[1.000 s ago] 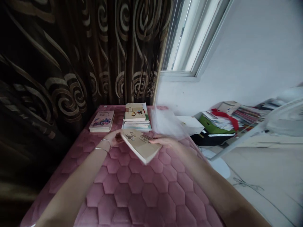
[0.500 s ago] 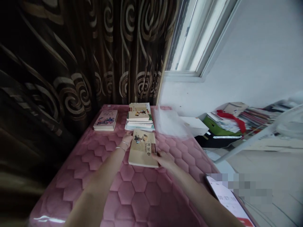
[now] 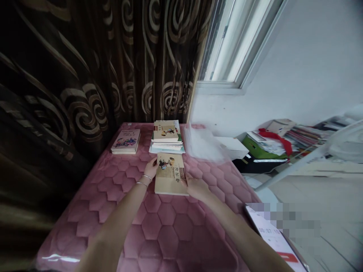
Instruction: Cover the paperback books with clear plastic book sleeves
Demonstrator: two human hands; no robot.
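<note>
A tan paperback book (image 3: 170, 174) with a picture at its top lies flat on the pink quilted tabletop (image 3: 159, 226). My left hand (image 3: 151, 169), bracelets on the wrist, grips its left edge with fingers curled. My right hand (image 3: 196, 187) holds the book's lower right corner, fingers closed against the edge. Just beyond the book stands a stack of books (image 3: 167, 138), and a pink-covered book (image 3: 126, 141) lies to the left of the stack.
A clear plastic sleeve (image 3: 204, 145) lies at the table's right edge. A dark swirled curtain (image 3: 93, 64) hangs behind and left. A phone screen (image 3: 276, 238) shows at lower right. Off the table to the right: a white box (image 3: 231, 148) and cluttered books (image 3: 272, 139).
The book, held tilted in the air a second ago, has been turned and laid flat in front of the stack. Both hands stay on its edges.
</note>
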